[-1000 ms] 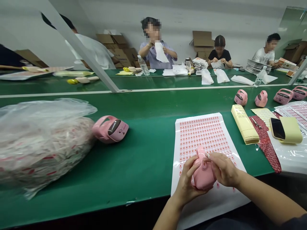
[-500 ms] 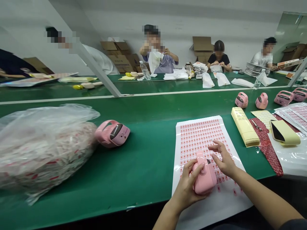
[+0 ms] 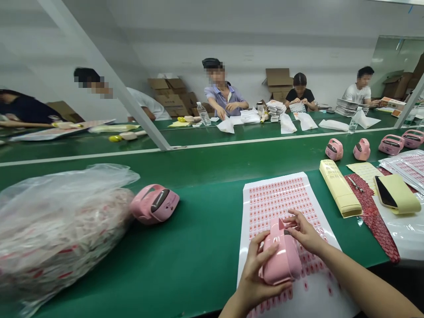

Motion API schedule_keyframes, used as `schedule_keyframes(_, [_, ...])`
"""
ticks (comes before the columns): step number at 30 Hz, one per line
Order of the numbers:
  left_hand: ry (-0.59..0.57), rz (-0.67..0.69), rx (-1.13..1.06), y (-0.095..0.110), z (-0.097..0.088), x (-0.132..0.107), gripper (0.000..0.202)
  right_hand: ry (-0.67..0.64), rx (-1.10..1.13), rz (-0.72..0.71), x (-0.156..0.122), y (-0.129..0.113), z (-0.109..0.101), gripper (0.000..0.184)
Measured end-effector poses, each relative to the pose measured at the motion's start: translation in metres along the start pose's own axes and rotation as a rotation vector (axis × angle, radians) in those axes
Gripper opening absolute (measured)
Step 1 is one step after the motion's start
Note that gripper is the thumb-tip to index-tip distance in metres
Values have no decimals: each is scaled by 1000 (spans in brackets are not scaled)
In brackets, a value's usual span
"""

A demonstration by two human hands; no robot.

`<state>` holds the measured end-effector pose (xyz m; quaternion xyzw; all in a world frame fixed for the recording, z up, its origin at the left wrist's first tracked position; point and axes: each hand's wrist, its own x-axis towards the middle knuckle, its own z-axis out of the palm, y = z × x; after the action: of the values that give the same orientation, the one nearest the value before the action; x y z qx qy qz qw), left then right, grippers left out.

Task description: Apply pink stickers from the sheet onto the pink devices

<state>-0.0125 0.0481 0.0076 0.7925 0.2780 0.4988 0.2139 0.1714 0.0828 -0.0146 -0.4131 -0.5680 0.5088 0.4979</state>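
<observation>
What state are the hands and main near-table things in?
Left hand: gripping pink device
Right hand: at the device's top
Pink device: held
Sticker sheet: flat, partly bare
Plastic bag: filled, bulging
Phone: dark screen, partly covered
Yellow paper bundle: lying flat
Other pink devices: set down

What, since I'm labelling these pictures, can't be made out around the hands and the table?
Head view: far side of the pink case, turned away from the camera.
Head view: whether the right hand pinches anything; too small to tell.
Head view: contents of the plastic bag, hazed by film and blur; the left edge cuts the bag off.
Head view: part of the phone, covered by yellow paper.
</observation>
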Motion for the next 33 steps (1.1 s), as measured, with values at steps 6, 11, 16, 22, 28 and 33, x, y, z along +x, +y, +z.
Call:
schedule_keyframes(6, [292, -130, -455, -19, 6, 41, 74, 25, 173, 112, 20, -26, -13, 49])
schedule_keyframes(11, [212, -467, -683, -57, 31, 72, 72, 391, 103, 11, 50, -50, -36, 45])
schedule_keyframes(16, [-5, -647, -432, -95, 48, 68, 66, 487, -309, -208, 112, -58, -56, 53])
schedule_keyframes(22, [-165, -604, -214, -103, 42, 67, 34, 543, -721, -131, 224, -45, -54, 59])
schedule_keyframes(28, [-184, -516, -121, -103, 40, 70, 26, 531, -789, 23, 293, -33, -40, 64])
schedule_keyframes(33, [-225, -475, -117, -108, 36, 71, 23, 481, -802, 92, 303, -23, -35, 66])
